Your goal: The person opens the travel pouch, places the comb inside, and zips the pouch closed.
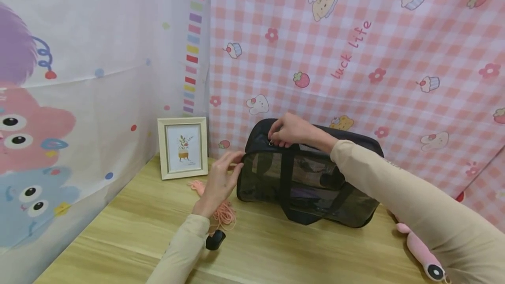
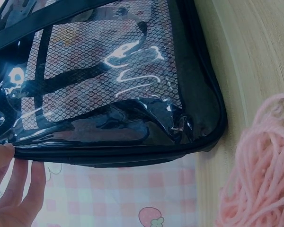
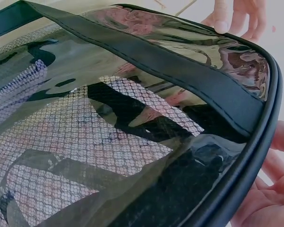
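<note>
- My L hand (image 1: 221,181): thumb and fingers pinch the black, rounded upper L corner of the bag, thumb on the front side, other fingers behind.
- My R hand (image 1: 293,130): fingers curled, tips together on what looks like a small, silvery metal zip pull (image 1: 270,143) at the bag's top, L end; fingers partly hide it.
- The black-trimmed, boxy bag of see-through plastic film (image 1: 311,172) stands on the pale wood-grain table (image 1: 118,240), nr the pink-and-white checked cloth (image 1: 244,12). A cream-edged rectangular picture frame (image 1: 204,148) is off to its L.
- Handling, my guess: light for its bulk, soft walls that'd cave if pushed; film prob. slick and easy to crease. Black tubular edge piping (image 2: 104,156) looks stiffer, so best grip for 1 hand is there; for lifting, use the flat black stitched strap (image 1: 304,218). Zip pull is tiny: fingertips only, w/ the corner braced.
- Looks: smoky, glossy front w/ bright glints and wrinkles; pale fine-holed mesh (image 3: 52,137) shows thru; dark top; strap loops down the front. Can't tell what the dark shapes inside are.
- Nearby: loose pink yarn bundle (image 1: 224,214) by my L wrist, pink soft-looking long toy (image 1: 420,246) under my R sleeve.
</note>
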`<state>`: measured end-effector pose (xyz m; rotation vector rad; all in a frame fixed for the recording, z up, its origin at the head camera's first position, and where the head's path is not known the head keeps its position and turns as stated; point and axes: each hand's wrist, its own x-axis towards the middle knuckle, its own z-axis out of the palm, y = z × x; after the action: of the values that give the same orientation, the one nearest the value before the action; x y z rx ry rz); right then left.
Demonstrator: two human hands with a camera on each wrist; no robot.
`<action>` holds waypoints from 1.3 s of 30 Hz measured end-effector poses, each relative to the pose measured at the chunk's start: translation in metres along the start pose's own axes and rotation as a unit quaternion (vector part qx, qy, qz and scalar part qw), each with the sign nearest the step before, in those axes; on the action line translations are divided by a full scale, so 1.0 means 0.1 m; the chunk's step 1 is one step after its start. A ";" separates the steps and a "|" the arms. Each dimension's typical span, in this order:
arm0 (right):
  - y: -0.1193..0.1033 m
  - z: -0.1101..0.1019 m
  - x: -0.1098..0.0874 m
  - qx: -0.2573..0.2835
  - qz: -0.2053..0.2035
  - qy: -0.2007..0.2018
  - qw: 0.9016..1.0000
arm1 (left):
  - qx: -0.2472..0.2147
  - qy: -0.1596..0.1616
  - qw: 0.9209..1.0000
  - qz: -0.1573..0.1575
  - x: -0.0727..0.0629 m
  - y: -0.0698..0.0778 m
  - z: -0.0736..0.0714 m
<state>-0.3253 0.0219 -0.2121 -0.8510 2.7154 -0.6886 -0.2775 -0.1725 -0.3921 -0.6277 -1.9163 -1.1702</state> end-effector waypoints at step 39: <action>0.27 -0.36 -0.19 -0.015 0.022 0.055 0.998 | -0.008 0.000 1.000 0.005 0.00 0.00 0.01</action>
<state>-0.3349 0.0658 -0.1932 -0.7805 2.8389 -0.7060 -0.2777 -0.1714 -0.3920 -0.6451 -1.9043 -1.1806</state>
